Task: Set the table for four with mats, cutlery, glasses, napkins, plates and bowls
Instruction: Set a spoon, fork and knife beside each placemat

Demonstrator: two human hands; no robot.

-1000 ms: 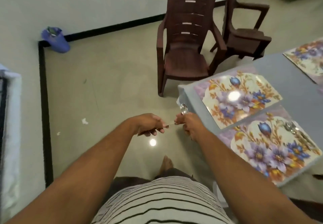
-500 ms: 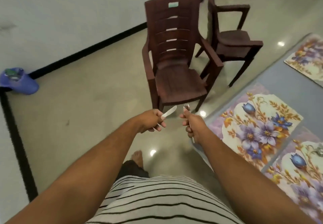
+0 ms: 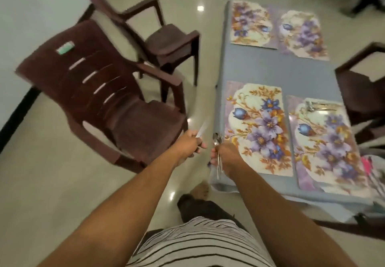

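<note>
Head view | left hand point(image 3: 188, 146) grips knife point(image 3: 201, 129), blade up, off the table | right hand point(image 3: 226, 155) clutches spoon bundle point(image 3: 217, 148) at grey table point(image 3: 270, 69) corner beside bare floral mat point(image 3: 258, 129) | far-right mat holds cutlery point(image 3: 318, 106) | risk: loose bundle may slip floorward.

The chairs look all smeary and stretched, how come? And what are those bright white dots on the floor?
In the head view, the near chair and the one behind it are streaked by motion blur and bent by the wide-angle lens; the placemat looks sharper. The floor's white dots are glare, probably reflected lamps.
</note>
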